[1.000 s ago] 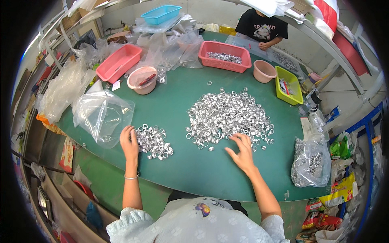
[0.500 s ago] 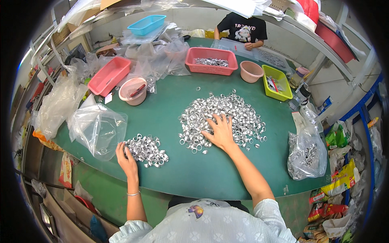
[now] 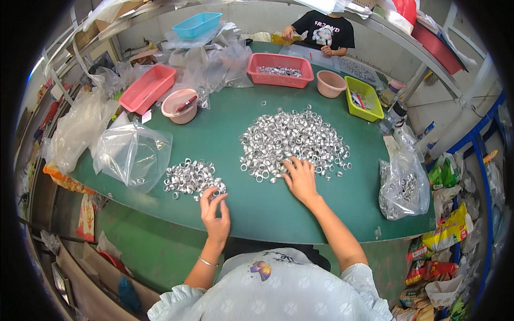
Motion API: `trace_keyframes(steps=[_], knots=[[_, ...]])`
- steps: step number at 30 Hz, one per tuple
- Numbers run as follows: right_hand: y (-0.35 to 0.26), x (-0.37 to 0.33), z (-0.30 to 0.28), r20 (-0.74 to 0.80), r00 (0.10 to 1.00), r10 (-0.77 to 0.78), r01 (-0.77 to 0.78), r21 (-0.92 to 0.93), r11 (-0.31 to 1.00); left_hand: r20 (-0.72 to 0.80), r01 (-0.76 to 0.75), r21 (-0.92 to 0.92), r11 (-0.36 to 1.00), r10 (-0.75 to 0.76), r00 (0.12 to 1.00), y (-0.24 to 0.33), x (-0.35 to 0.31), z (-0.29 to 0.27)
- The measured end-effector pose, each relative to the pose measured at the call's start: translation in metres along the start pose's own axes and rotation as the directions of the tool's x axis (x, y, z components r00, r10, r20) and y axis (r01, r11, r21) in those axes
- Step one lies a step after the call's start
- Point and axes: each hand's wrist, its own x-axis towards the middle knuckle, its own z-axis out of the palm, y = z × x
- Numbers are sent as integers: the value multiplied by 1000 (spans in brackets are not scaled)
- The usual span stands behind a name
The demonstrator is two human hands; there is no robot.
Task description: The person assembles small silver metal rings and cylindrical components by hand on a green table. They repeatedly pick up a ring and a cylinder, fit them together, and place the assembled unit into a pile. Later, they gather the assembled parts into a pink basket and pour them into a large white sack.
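A large pile of small silvery metal rings (image 3: 292, 136) is heaped on the green table (image 3: 257, 208). My right hand (image 3: 301, 182) rests at the near edge of this heap, palm down, fingers spread over the rings. To the left lies a smaller pile of the same rings (image 3: 190, 176). My left hand (image 3: 216, 216) is at its near right edge, with thumb and fingers apart and fingertips by the outermost rings. No ring is plainly gripped in either hand, though the rings under the right fingertips are partly hidden.
A clear plastic bag (image 3: 134, 155) lies at the left; another bag holding rings (image 3: 404, 190) stands at the right. Along the back are pink trays (image 3: 281, 79), (image 3: 147, 90), pink bowls (image 3: 179, 115) and a yellow-green basket (image 3: 364, 112). A person (image 3: 324, 35) sits at the far side.
My left hand has moved right, from the small pile's left side to its near right edge. My right hand has drawn back toward me, from mid-heap to the near edge.
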Motion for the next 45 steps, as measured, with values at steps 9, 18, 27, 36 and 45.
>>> trace_keyframes(steps=[9,18,27,36,45], knots=[[7,-35,-22,2,999,-42,41,152,988,184,5,-129,992,19,983,30,-18,8],[3,-51,-42,125,990,63,-86,188,978,418,20,-157,987,48,907,54,-24,35],[13,-46,-18,84,996,17,-33,184,982,603,2,-90,996,53,796,64,-8,76],[21,-41,-23,-32,987,157,-117,523,844,632,11,-98,995,54,773,72,4,97],[34,-26,-40,425,764,485,-381,905,-191,640,65,-170,983,60,766,72,20,107]])
